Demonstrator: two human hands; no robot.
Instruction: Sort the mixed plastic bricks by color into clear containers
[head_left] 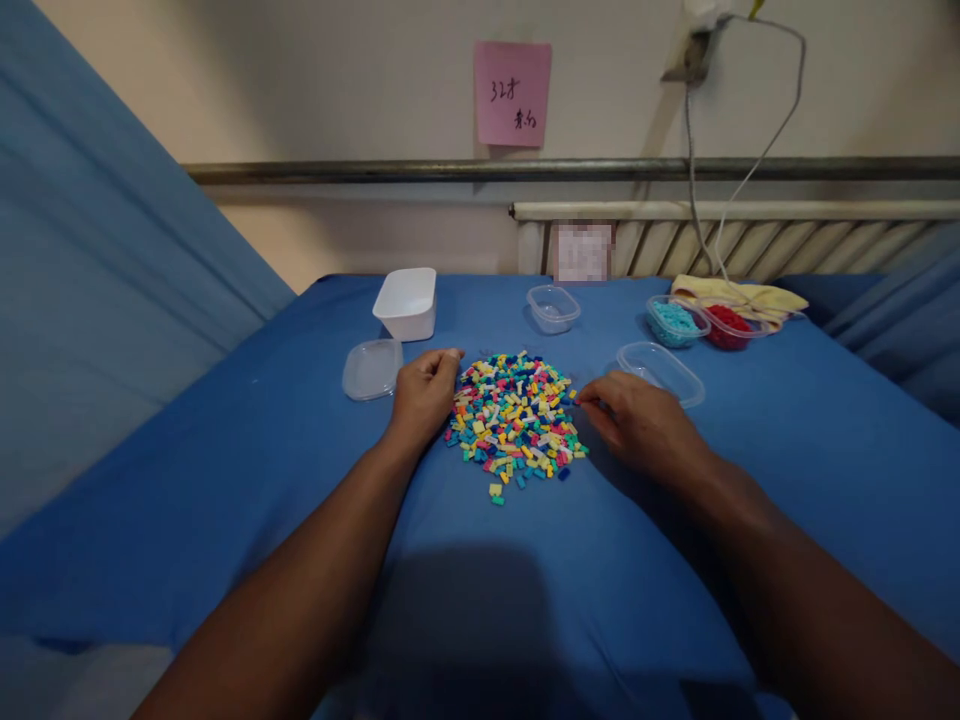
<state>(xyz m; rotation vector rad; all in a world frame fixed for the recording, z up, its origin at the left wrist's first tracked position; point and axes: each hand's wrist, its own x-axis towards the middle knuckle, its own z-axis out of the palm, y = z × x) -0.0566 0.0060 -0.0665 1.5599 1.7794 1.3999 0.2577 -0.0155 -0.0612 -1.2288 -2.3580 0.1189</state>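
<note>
A pile of small coloured beads (516,415) in yellow, pink, blue, teal and white lies in the middle of the blue cloth (300,470). My left hand (424,392) rests at the pile's left edge with its fingers curled in. My right hand (637,425) lies at the pile's right edge, fingertips pinched together against the outermost beads. What either hand holds, if anything, is too small to see.
Behind the pile stand a white tub (407,303), a clear lid (372,368), a small clear tub (553,308), a clear tray (661,372), a tub of teal beads (676,322) and one of red beads (727,326). A radiator and cables run along the wall.
</note>
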